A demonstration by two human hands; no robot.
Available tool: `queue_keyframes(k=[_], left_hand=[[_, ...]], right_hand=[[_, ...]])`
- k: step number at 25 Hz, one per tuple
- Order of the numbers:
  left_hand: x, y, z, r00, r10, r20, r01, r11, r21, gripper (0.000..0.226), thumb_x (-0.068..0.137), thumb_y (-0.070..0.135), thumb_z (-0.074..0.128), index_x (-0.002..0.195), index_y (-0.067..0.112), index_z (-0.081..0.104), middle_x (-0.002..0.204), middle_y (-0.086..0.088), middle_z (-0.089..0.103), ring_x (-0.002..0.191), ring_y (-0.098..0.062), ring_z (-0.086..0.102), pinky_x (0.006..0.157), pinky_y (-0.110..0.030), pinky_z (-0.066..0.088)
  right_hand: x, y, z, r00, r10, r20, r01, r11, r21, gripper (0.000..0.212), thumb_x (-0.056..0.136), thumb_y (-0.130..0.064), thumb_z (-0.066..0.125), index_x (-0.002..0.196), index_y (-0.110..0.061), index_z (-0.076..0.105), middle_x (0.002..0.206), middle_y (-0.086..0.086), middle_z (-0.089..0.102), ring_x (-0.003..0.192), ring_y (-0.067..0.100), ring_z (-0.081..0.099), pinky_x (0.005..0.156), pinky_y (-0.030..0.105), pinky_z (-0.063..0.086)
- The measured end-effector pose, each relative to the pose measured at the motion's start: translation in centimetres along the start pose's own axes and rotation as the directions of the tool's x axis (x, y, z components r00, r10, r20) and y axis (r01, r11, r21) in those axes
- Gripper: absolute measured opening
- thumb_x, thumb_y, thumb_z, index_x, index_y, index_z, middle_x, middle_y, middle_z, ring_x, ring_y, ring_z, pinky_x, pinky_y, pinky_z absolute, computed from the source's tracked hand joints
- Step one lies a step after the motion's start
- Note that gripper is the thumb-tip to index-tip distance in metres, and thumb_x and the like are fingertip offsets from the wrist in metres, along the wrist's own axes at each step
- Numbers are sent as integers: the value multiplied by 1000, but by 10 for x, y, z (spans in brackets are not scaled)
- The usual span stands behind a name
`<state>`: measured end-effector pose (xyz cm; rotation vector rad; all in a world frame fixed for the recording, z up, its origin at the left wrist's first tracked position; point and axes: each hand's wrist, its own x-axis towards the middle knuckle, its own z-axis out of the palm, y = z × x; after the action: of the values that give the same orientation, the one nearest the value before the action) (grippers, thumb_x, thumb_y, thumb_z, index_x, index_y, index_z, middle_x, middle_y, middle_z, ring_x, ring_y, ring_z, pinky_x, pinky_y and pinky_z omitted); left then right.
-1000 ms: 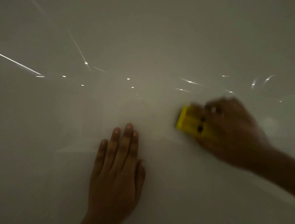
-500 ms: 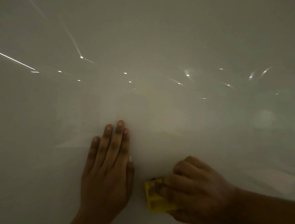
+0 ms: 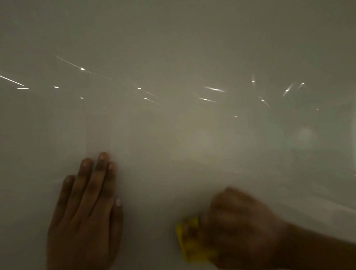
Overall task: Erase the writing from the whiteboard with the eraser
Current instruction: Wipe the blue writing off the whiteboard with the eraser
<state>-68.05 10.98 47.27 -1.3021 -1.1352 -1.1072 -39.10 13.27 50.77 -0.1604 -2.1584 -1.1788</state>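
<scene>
The whiteboard (image 3: 177,43) fills the whole head view, glossy and dim, with no writing that I can make out. My right hand (image 3: 242,231) is at the lower right, blurred, fingers closed over a yellow eraser (image 3: 190,247) pressed to the board. Only the eraser's left end shows past my fingers. My left hand (image 3: 86,216) lies flat on the board at the lower left, fingers together and pointing up, holding nothing. A bare strip of board separates the two hands.
Bright spots and streaks of reflected ceiling lights (image 3: 82,69) cross the middle of the board. A faint pale reflection (image 3: 304,134) shows at the right. No frame or edge of the board is in view.
My right hand swept the eraser from the upper right down to the lower middle, then stayed low, shifting slightly right. My left hand stayed flat on the board.
</scene>
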Motion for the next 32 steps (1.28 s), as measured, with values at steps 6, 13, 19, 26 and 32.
queue_keyframes(k=[6,13,19,26,32], left_hand=[[1,4,-2,1000,-12,16,13,1000,-28,58,99,22,35,155,5,36,164,-14,32,155,-28,24,127,-44,21],[1,5,-2,999,-31,37,33,998,-61,58,100,23,32,155,5,35,165,-13,31,158,-24,19,127,-44,19],[-2,6,2,1000,-26,-6,26,999,-47,56,101,23,35,155,6,37,167,-10,30,158,-24,21,129,-41,18],[-4,7,1,999,-30,10,31,997,-74,57,102,21,35,156,5,34,167,-9,27,158,-28,23,130,-40,17],[-23,19,-23,978,-163,130,206,839,-503,54,96,23,35,147,10,44,162,-9,37,157,-20,25,129,-38,20]], right_hand=[[-47,105,-51,761,536,-367,-619,769,-159,30,85,-57,61,99,-31,59,93,-3,61,88,21,63,80,34,54],[-67,-11,9,823,549,-147,-561,827,-47,33,71,-43,73,94,-39,50,89,-13,53,67,18,60,69,13,35],[-42,58,-42,771,586,-249,-633,748,-199,30,87,-59,52,87,-30,59,73,1,63,63,25,64,59,36,54],[115,123,-53,459,673,-581,-771,626,115,55,67,-54,73,110,-20,67,107,10,63,94,26,64,78,26,45],[79,-28,16,911,399,-100,-400,916,8,54,71,-55,71,115,-26,62,95,1,54,81,28,47,67,34,39]])
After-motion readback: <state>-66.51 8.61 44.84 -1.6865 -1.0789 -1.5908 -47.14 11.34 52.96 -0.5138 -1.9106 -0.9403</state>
